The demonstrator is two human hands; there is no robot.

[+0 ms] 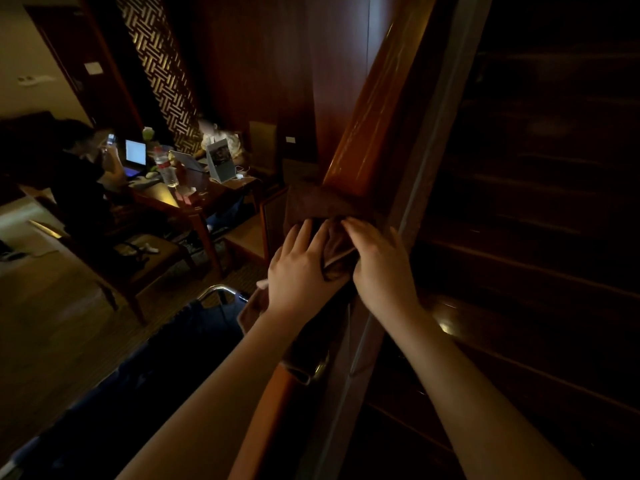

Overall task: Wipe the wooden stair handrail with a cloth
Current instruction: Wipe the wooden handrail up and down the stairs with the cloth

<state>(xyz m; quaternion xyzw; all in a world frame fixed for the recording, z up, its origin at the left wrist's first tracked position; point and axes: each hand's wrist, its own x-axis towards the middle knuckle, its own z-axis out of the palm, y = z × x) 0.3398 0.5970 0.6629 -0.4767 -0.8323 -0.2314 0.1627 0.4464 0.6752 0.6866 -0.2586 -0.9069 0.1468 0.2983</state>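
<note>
Fingers [304, 233] of your left hand [301, 271] lie straight and slightly spread, pressing flat on the brown cloth [322, 206]. Your right hand [379, 261] curls its fingers [356, 226] over the cloth's bunched folds, gripping them. That soft, creased cloth drapes across the glossy reddish wooden handrail [374, 116], a broad, smooth, flat-topped beam running diagonally upward. Below left, a polished wooden tabletop [162, 195] carries a clear plastic bottle [168, 169].

Left hand [300, 271]: centre of the frame, palm down, fingers straight and pressing flat.
Right hand [378, 261]: just beside it, fingers bent, pinching.
Forearms: bare, coming from the lower edge.
</note>
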